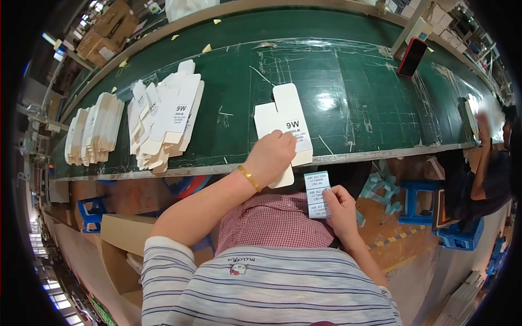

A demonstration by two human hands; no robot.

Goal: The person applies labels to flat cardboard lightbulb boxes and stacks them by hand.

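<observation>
Green matting covered the long workbench [337, 70], scratched and worn, with brown boxes [106, 30] piled behind it at the far left. At the left end of the bench stood a row of folded white cartons [92, 130] packed on edge, and just beside it lay a looser pile of flat cartons [163, 122], fanned out and overlapping, the top one printed with 9W. Below the bench edge on that side sat an open cardboard box [122, 244] near a blue stool [92, 209]. Toward the middle, the person's left arm, in a striped sleeve with a gold bracelet [249, 178] at the wrist, reached up to the bench front. The left hand [270, 157] lay on the lower right part of a single flat carton [283, 117], fingers curled down onto it; whether the thumb pinched it from beneath could not be told. That carton lay face up, also marked 9W, apart from the pile, with its lower flap hanging over the bench edge. Just below it, over the lap, the right hand [342, 209] was closed on a strip of labels [316, 193], thumb on its face, holding it upright. Further right, a phone [412, 57] leaned against a post at the back of the bench. Another blue stool [416, 201] stood on the floor, and a co-worker [489, 174] sat at the far right edge.
</observation>
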